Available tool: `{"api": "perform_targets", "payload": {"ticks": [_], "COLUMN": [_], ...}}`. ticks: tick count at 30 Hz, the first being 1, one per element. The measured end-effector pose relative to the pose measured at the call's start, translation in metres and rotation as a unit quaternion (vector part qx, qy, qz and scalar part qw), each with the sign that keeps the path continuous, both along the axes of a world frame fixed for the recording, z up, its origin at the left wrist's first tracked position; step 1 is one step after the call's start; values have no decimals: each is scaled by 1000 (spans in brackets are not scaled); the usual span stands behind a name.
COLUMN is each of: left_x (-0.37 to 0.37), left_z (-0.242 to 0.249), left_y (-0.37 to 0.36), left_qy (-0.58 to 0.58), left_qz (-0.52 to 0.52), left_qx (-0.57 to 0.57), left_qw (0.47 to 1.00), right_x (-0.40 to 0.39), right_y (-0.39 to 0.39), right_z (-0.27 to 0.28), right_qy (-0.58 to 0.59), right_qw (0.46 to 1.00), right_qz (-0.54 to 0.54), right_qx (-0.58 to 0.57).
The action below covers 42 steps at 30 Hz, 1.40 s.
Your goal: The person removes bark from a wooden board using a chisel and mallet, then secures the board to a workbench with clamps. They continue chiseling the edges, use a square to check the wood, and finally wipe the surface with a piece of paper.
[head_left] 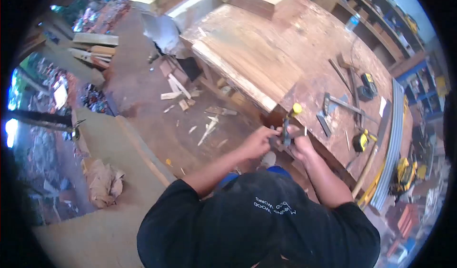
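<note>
In the head view, my right hand (pixel 303 146) is closed around a dark tool (pixel 286 131) with a round yellow end (pixel 297 108). Its exact kind is hard to make out. My left hand (pixel 261 142) meets it from the left, fingers bent and pinched at its side. Both hands are in front of my chest, at the near edge of the wooden workbench (pixel 304 25). A thick wooden board (pixel 252 61) lies on the bench just beyond them.
On the bench's right side lie a clamp-like metal tool (pixel 345 106), a yellow tape measure (pixel 361 142), a black-and-yellow battery (pixel 367 87) and grey metal strips (pixel 392 144). A bottle (pixel 352 22) stands farther back. Wood offcuts (pixel 208 130) litter the floor.
</note>
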<state>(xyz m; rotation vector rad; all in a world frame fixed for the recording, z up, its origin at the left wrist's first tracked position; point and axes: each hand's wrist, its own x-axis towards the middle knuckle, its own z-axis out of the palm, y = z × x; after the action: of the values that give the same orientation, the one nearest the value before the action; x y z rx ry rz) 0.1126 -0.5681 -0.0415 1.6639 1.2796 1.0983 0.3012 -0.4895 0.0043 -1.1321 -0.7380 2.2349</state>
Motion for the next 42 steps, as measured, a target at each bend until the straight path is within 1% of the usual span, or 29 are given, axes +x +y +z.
{"api": "perform_targets", "payload": {"ticks": [1, 2, 4, 5, 6, 8, 9, 11, 12, 14, 18, 20, 22, 23, 24, 26, 27, 29, 30, 31, 32, 33, 35, 36, 38, 39, 40, 41, 42], "left_x": [-7, -13, -12, -6, 5, 27, 38, 52, 56, 62, 76, 91, 91, 90, 88, 85, 87, 91, 90, 89, 88, 90, 96, 97, 95, 98, 100, 100, 100], "left_z": [-15, -52, -102, -112, -129, -158, -161, -158, -157, -152, -165, -165, -189, -202, -198, -189, -183, -172, -178, -184, -190, -206, -235, -224, -180, -167, -159, -151, -151], "left_y": [-2, -2, -2, 2, 9, 29, 41, 69, 79, 97, 126, 129, 137, 140, 142, 148, 145, 140, 141, 142, 143, 144, 145, 143, 148, 146, 146, 149, 151], "left_qy": [-93, -220, -172, -233, -238, -340, -345, -402, -404, -501, -464, -513, -525, -536, -538, -567, -569, -669, -670, -677, -683, -685, -580, -581, -646, -647, -628, -610, -612], "left_qz": [-22, -21, 16, 51, 44, 184, 183, 276, 279, 277, 298, 358, 338, 314, 318, 314, 316, 328, 329, 299, 269, 268, 244, 242, 303, 299, 323, 346, 342], "left_qx": [-160, -347, -439, -492, -497, -475, -480, -471, -473, -430, -450, -370, -363, -358, -356, -347, -345, -297, -296, -282, -269, -267, -233, -235, -293, -295, -283, -269, -269], "left_qw": [983, 912, 882, 837, 833, 791, 785, 735, 732, 699, 702, 687, 691, 697, 695, 678, 677, 597, 596, 610, 624, 623, 742, 740, 636, 636, 649, 661, 660], "right_x": [2, 0, -1, -2, -4, -7, -7, -12, -11, -8, -7, -5, -5, -5, -7, -8, -9, -12, -14, -14, -12, -12, -13, -12, -12, -13, -16, -16, -14], "right_y": [3, 7, 16, 23, 28, 39, 40, 47, 53, 67, 102, 120, 136, 144, 150, 157, 158, 163, 162, 162, 163, 163, 166, 166, 169, 166, 167, 171, 176], "right_z": [-1, 7, 8, 3, -1, -18, -18, -11, -10, -7, 11, 7, 6, 3, 4, 6, 6, 2, -4, -8, -12, -9, -7, -9, 4, 27, 42, 46, 51], "right_qy": [11, -7, -38, -30, -24, -7, -14, -20, -21, -10, -29, -63, -66, -115, -164, -134, -132, -128, -162, -197, -198, -185, -175, -177, -181, -276, -364, -367, -343], "right_qw": [999, 998, 998, 998, 998, 998, 998, 998, 998, 999, 999, 993, 990, 984, 975, 979, 973, 966, 957, 946, 946, 951, 954, 950, 943, 892, 820, 818, 783], "right_qz": [-18, -35, -45, -41, -49, -57, -56, -61, -57, -37, 17, 95, 123, 128, 133, 138, 167, 197, 202, 207, 207, 212, 216, 218, 216, 242, 262, 259, 228], "right_qx": [-30, -44, -20, -25, -22, -28, -33, -8, -12, 22, 7, 14, 21, 49, 77, 63, 86, 111, 132, 153, 154, 130, 108, 138, 174, 266, 355, 359, 466]}}
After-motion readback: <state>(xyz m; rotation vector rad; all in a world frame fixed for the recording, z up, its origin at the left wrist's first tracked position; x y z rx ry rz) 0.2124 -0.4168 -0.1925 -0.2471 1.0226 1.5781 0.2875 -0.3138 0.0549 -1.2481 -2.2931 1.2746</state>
